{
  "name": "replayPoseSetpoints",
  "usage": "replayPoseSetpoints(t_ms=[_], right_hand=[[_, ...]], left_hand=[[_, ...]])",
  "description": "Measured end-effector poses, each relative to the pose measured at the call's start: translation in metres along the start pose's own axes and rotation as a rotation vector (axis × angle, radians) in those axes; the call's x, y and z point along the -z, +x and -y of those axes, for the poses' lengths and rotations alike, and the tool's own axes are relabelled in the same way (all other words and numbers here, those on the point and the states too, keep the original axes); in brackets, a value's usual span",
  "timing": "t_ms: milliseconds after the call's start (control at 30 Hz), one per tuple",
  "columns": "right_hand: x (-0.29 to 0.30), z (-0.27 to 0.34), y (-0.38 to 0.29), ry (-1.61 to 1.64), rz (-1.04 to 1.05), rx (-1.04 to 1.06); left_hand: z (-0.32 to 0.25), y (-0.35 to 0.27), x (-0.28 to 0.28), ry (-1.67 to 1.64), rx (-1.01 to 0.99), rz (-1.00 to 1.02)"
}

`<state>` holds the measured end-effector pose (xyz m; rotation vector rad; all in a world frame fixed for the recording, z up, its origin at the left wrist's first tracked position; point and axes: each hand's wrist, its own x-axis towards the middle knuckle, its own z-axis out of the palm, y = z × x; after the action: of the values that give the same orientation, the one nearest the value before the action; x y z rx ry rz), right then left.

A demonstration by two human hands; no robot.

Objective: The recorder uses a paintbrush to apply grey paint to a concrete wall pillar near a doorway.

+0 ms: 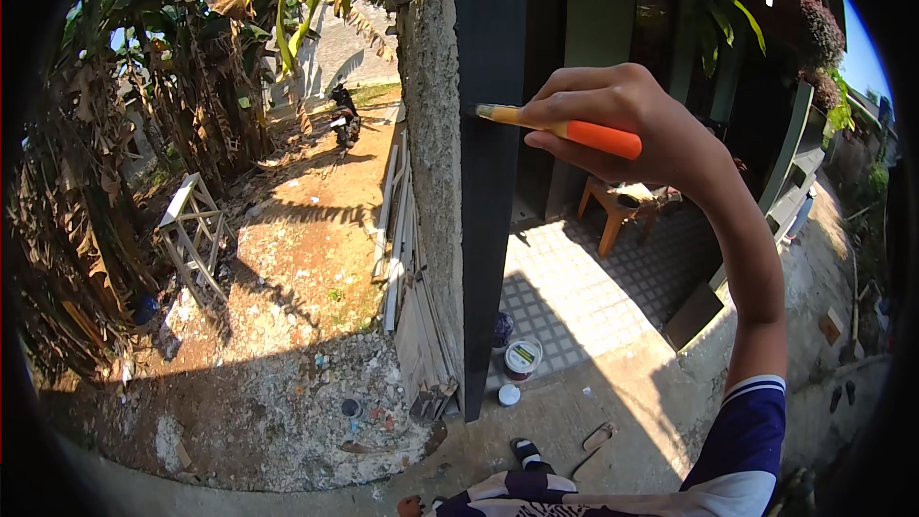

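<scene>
My right hand (610,115) grips a paintbrush (603,140) with an orange and yellow handle. The dark tip of the brush meets the left part of a narrow, dark-painted wall end (492,179), near its edge with the rough, unpainted side (434,115). What looks like my left hand (411,506) shows low at the bottom rim, beside my clothing; its fingers are too small and cut off to read. At the foot of the wall stand a labelled paint tub (523,357) and a small white lid or container (509,395).
Wooden boards (416,345) and pale strips (395,251) lean along the wall's left side. A wooden trestle (194,230) stands on the dirt near banana plants (194,50). Farther back is a parked motorcycle (345,118). A wooden stool (614,219) sits on the tiled porch (603,287); a sandal (599,436) lies nearby.
</scene>
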<state>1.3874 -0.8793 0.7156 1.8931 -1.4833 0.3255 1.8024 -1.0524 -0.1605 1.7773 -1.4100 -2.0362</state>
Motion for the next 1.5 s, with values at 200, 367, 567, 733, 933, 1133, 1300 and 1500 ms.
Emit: replayPoseSetpoints(t_ms=[200,367,567,733,933,1133,1300,1500], right_hand=[[0.01,-0.009,0.019,-0.311,-0.256,0.15],[-0.008,0.012,0.013,-0.051,0.365,-0.042],[0.018,-0.007,0.033,-0.569,-0.443,0.229],[-0.02,0.021,0.004,-0.039,0.333,0.055],[-0.013,-0.002,0.002,-0.408,-0.267,0.103],[-0.044,0.018,-0.029,0.016,0.404,0.097],[-0.012,-0.02,-0.016,-0.348,-0.181,0.097],[-0.029,0.001,-0.015,-0.401,0.187,0.19]], left_hand=[[0.007,0.001,0.003,0.055,-0.058,0.026],[0.032,0.001,0.007,0.126,-0.14,0.064],[0.055,0.007,0.007,0.207,-0.343,0.073],[0.055,0.01,0.01,0.141,-0.154,0.076],[0.04,0.009,0.01,0.146,-0.121,0.076],[0.03,0.009,0.006,0.091,-0.09,0.077],[0.03,0.005,0.0,0.032,-0.047,0.098],[0.037,-0.002,-0.014,-0.1,0.026,0.153]])
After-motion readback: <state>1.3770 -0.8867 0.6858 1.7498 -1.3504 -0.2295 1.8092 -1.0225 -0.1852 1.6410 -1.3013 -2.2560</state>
